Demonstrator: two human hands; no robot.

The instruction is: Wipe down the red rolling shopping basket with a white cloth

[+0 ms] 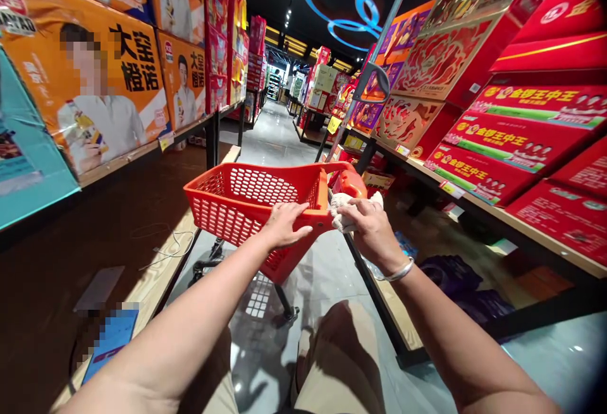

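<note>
A red plastic shopping cart point(222, 216) with perforated sides stands in the aisle in front of me, tilted in my view. My left hand point(284, 224) rests on its near rim, thumb and fingers apart, with nothing held. At the handle end on the right, my right hand point(372, 224) grips a crumpled white cloth point(342, 212) with the fingers closed. The cloth presses against the cart's handle area, just below the red child seat part point(348, 183). The basket looks bare inside. A bracelet point(403, 270) circles my right wrist.
Orange drink cartons point(114, 85) are stacked on the left shelf, and red gift boxes point(516, 139) on the right shelf. A blurred blue item point(116, 338) lies on the low wooden ledge point(156, 275) at left. A metal pole point(396, 6) rises at right. The tiled aisle point(279, 123) runs ahead.
</note>
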